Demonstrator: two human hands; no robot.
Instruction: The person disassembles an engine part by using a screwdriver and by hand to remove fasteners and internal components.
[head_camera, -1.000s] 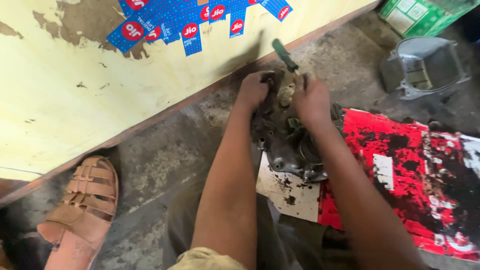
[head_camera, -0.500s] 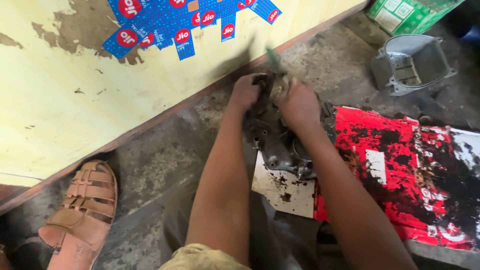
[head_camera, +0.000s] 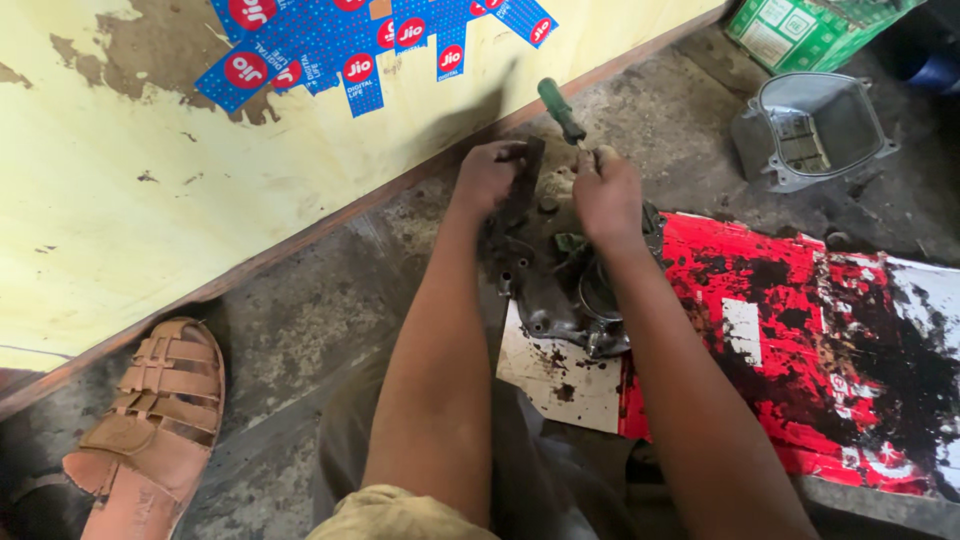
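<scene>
A greasy grey metal engine casing (head_camera: 556, 290) lies on the concrete floor in front of me. My left hand (head_camera: 492, 176) grips its dark upper edge near the wall. My right hand (head_camera: 604, 190) is closed around a screwdriver with a green handle (head_camera: 561, 110), which sticks up and away from me; its tip is hidden behind the hand, down in the casing. Both my forearms reach forward over my lap.
A red, white and black printed sheet (head_camera: 800, 340), stained with oil, lies under and right of the casing. A grey metal cover (head_camera: 812, 130) sits upturned at the back right beside a green carton (head_camera: 800, 30). A yellow wall (head_camera: 150, 200) runs along the left. A brown sandal (head_camera: 150, 430) rests at lower left.
My hands shifted slightly on the casing and the green screwdriver handle now stands clear above my right hand. The view has swung a little.
</scene>
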